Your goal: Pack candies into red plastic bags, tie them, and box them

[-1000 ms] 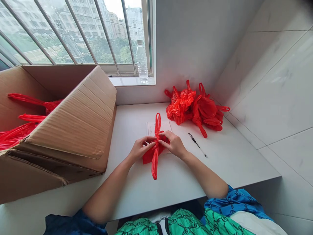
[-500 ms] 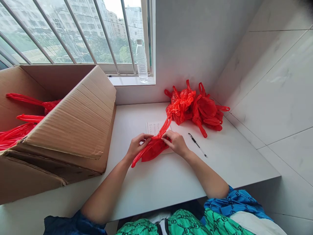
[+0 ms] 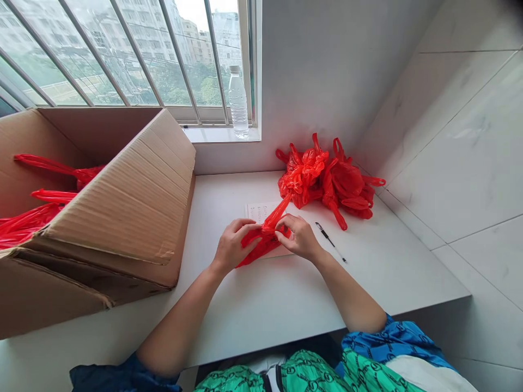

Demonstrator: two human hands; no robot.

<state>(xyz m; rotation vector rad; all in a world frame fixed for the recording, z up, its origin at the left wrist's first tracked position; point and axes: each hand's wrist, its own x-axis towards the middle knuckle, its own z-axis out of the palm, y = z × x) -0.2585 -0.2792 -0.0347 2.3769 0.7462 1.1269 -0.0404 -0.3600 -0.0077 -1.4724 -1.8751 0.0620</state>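
Note:
Between my hands a red plastic bag (image 3: 267, 239) lies bunched over a sheet of paper with writing (image 3: 259, 211). Its upper strip stretches back toward the pile of red bags (image 3: 304, 174). My left hand (image 3: 235, 245) is closed on the bag's left part, thumb and fingers around the folds. My right hand (image 3: 300, 237) pinches the bag's right side with thumb and forefinger. The fingers meet the plastic near the middle of the bag, where it is gathered. Part of the paper is hidden under the bag and hands.
A black-and-clear pen (image 3: 330, 242) lies right of the paper. The big cardboard box (image 3: 118, 212) at left holds more red bags (image 3: 36, 220). On the window sill stands a clear water bottle (image 3: 238, 106). The white table (image 3: 261, 305) meets a tiled wall at right.
My left hand has shifted slightly right and reached over the bag's near end. The bag's lower loop, which stuck out to the left, is now folded in or covered.

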